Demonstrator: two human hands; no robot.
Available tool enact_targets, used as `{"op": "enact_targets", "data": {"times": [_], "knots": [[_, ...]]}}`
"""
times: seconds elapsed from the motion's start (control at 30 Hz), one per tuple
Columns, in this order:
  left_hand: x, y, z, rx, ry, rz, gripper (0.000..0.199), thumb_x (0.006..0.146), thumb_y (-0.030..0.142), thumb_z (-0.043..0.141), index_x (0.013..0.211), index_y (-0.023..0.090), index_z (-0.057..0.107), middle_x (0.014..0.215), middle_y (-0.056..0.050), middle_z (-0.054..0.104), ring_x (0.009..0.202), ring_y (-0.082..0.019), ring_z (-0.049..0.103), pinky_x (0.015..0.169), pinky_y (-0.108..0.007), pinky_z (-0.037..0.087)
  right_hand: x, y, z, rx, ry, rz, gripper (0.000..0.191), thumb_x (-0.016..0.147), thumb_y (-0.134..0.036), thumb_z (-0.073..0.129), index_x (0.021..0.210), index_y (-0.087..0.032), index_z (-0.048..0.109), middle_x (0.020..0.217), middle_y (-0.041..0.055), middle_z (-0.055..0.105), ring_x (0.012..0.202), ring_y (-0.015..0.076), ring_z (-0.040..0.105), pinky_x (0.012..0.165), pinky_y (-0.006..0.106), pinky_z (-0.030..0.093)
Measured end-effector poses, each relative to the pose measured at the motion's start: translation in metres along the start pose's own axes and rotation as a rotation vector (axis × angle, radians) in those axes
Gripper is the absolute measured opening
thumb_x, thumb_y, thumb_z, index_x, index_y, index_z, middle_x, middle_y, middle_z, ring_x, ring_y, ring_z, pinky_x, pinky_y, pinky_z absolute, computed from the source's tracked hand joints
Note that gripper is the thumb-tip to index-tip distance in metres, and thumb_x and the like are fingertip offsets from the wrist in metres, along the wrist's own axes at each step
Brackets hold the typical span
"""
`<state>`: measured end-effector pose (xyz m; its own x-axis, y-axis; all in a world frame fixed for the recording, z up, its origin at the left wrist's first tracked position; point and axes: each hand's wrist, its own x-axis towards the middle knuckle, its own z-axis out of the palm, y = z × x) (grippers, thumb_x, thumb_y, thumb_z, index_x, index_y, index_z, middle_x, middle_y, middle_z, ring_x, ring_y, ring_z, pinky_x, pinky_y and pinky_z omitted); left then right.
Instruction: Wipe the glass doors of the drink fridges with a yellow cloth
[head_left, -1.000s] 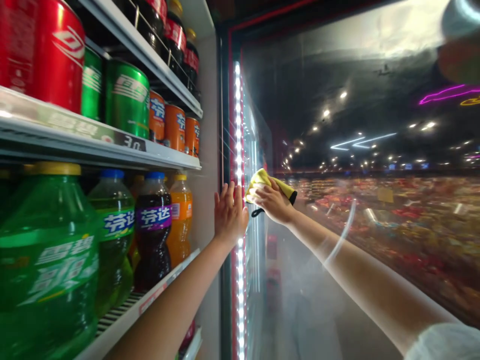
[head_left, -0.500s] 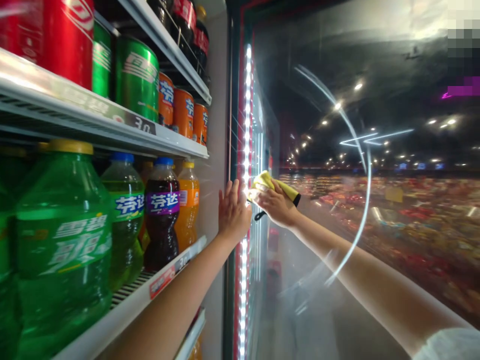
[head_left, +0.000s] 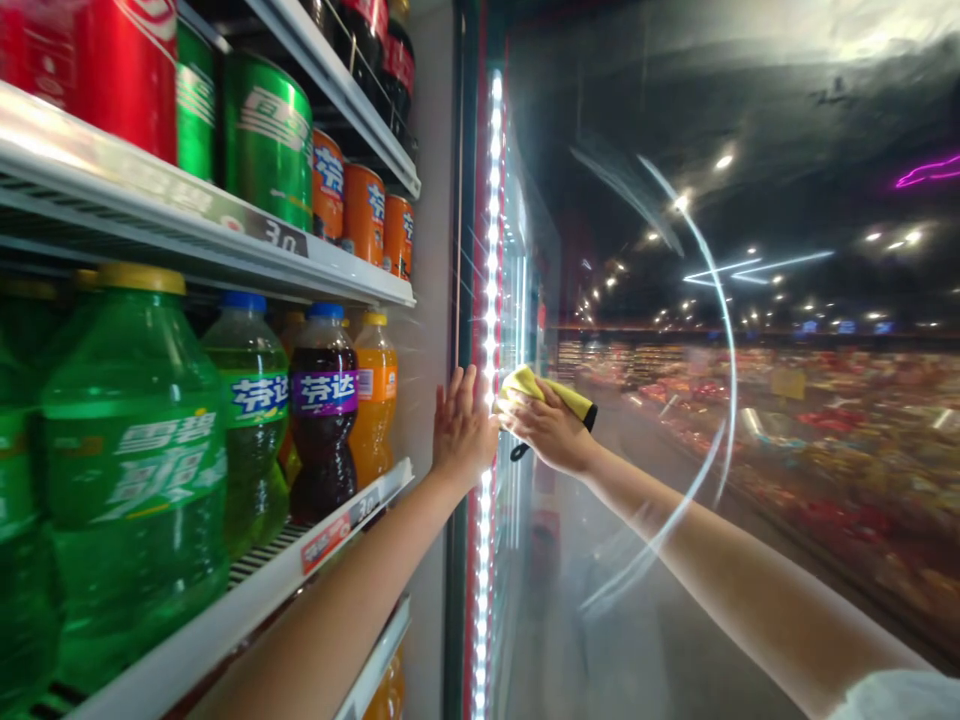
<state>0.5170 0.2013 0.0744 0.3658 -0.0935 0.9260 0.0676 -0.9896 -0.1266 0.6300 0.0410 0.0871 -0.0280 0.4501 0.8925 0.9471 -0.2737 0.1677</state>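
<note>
My right hand (head_left: 551, 428) presses a yellow cloth (head_left: 566, 398) with a black edge and a small black loop against the glass door (head_left: 645, 360), just right of a lit vertical LED strip (head_left: 493, 250). My left hand (head_left: 463, 428) rests on the door frame at the left side of the strip, its fingers pointing up and somewhat apart, holding nothing. The two hands are side by side, with the strip between them. Part of the cloth is hidden under my right fingers.
On the left, cooler shelves (head_left: 360, 278) hold green cans (head_left: 268, 140), orange cans (head_left: 364, 213), a large green bottle (head_left: 135, 450) and a dark bottle with a purple label (head_left: 324, 410). Curved streaks of light show on the glass, with a blurred shop hall beyond.
My right hand and the cloth have moved slightly down along the glass. My left hand stays at the frame, a little lower. The view has shifted slightly.
</note>
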Motion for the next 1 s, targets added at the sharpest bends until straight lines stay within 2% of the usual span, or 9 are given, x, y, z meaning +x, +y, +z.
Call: {"op": "enact_targets", "data": {"times": [0.1,0.23,0.37,0.47,0.57,0.7,0.8,0.9,1.0], "knots": [[0.000,0.004,0.002,0.001,0.009,0.039,0.064,0.096,0.019,0.052,0.157,0.012,0.036,0.164,-0.021,0.041,0.157,-0.035,0.032,0.127,-0.061,0.029,-0.004,0.006,-0.023,-0.126,-0.184,-0.198,0.032,0.102,-0.022,0.056,0.122,-0.039,0.074,0.130,-0.0069,0.074,0.134,0.0183,0.061,0.129,0.046,0.032],[0.008,0.011,0.007,-0.018,0.032,0.086,0.068,0.093,0.017,0.053,0.159,0.014,0.033,0.166,-0.021,0.038,0.158,-0.034,0.029,0.127,-0.060,0.030,0.019,0.027,-0.057,-0.358,-0.087,-0.090,0.045,0.106,-0.021,0.046,0.147,-0.033,0.058,0.154,-0.0001,0.058,0.151,0.0243,0.043,0.131,0.056,0.020],[0.007,0.012,0.012,-0.059,0.003,0.106,0.079,0.093,0.018,0.053,0.165,0.017,0.019,0.171,-0.018,0.030,0.160,-0.033,0.023,0.128,-0.059,0.030,-0.006,0.022,-0.053,-0.471,-0.010,-0.036,0.049,0.108,-0.023,0.041,0.155,-0.032,0.049,0.161,0.0019,0.050,0.152,0.0245,0.040,0.131,0.054,0.020],[0.004,0.014,0.016,-0.081,-0.015,0.126,0.083,0.094,0.019,0.052,0.167,0.020,0.011,0.171,-0.016,0.030,0.161,-0.032,0.022,0.129,-0.058,0.029,-0.036,0.012,-0.044,-0.491,-0.106,-0.196,0.049,0.108,-0.021,0.042,0.154,-0.034,0.049,0.155,-0.0019,0.057,0.146,0.0189,0.048,0.131,0.047,0.023],[0.009,0.022,0.022,-0.097,-0.024,0.170,0.083,0.094,0.021,0.054,0.167,0.019,0.012,0.171,-0.016,0.029,0.161,-0.032,0.020,0.129,-0.054,0.029,-0.036,0.016,-0.060,-0.499,-0.177,-0.267,0.049,0.106,-0.021,0.047,0.152,-0.037,0.052,0.152,-0.0053,0.060,0.145,0.0169,0.050,0.131,0.043,0.025],[0.022,0.039,0.030,-0.113,-0.017,0.166,0.079,0.094,0.024,0.057,0.164,0.017,0.021,0.170,-0.017,0.031,0.161,-0.034,0.020,0.129,-0.054,0.028,-0.025,0.030,-0.097,-0.579,-0.044,-0.012,0.053,0.106,-0.018,0.043,0.157,-0.032,0.046,0.161,0.0040,0.051,0.152,0.0251,0.040,0.127,0.055,0.024],[0.024,0.045,0.038,-0.140,-0.005,0.154,0.077,0.095,0.027,0.057,0.163,0.016,0.023,0.169,-0.020,0.030,0.160,-0.036,0.021,0.128,-0.057,0.028,-0.051,0.025,-0.099,-0.653,0.097,0.193,0.060,0.104,-0.017,0.043,0.161,-0.035,0.038,0.162,0.0063,0.048,0.153,0.0281,0.038,0.124,0.057,0.025],[0.021,0.046,0.045,-0.176,0.001,0.146,0.082,0.094,0.027,0.059,0.164,0.019,0.018,0.169,-0.020,0.030,0.160,-0.036,0.022,0.127,-0.058,0.029,-0.084,0.012,-0.080,-0.672,0.127,0.192,0.067,0.104,-0.016,0.042,0.166,-0.036,0.026,0.160,0.0071,0.052,0.149,0.0273,0.044,0.124,0.057,0.024],[0.023,0.054,0.050,-0.213,0.018,0.146,0.087,0.094,0.026,0.058,0.166,0.019,0.011,0.170,-0.021,0.027,0.160,-0.037,0.022,0.127,-0.060,0.028,-0.083,0.012,-0.077,-0.625,0.049,0.101,0.067,0.105,-0.016,0.042,0.165,-0.040,0.026,0.159,0.0034,0.053,0.147,0.0251,0.047,0.126,0.054,0.023]]}}
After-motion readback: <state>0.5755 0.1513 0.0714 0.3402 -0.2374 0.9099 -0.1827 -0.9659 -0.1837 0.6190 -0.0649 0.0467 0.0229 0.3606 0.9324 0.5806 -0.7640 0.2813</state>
